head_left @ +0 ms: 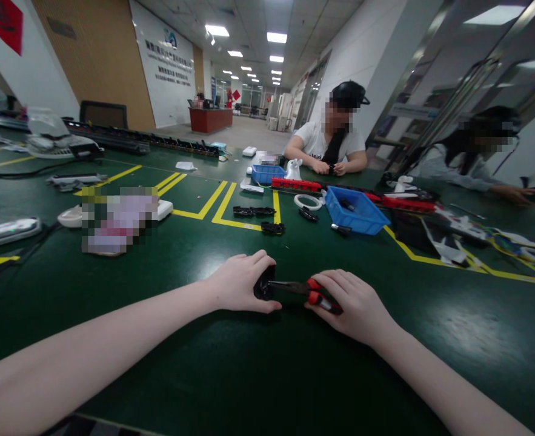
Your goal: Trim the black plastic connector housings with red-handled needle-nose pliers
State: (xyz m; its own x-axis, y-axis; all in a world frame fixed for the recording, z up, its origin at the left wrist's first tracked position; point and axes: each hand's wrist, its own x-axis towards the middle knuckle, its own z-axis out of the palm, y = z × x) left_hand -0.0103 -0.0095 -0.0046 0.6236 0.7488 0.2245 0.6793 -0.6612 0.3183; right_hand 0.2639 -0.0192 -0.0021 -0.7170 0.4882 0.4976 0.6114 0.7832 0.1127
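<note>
My left hand (pixel 242 283) is closed around a small black round part (pixel 263 286) and rests on the green table (pixel 231 363). My right hand (pixel 355 304) grips the red handles of a pair of long-nose pliers (pixel 310 292). The pliers' dark jaws reach left into the black part. The two hands sit close together near the table's middle.
Black plastic parts (pixel 254 211) lie on the yellow floor-tape lines beyond my hands. A blue bin (pixel 356 209) stands to the right, a second blue bin (pixel 266 174) farther back. Two people sit across the table at the right. White devices (pixel 8 231) lie at the left.
</note>
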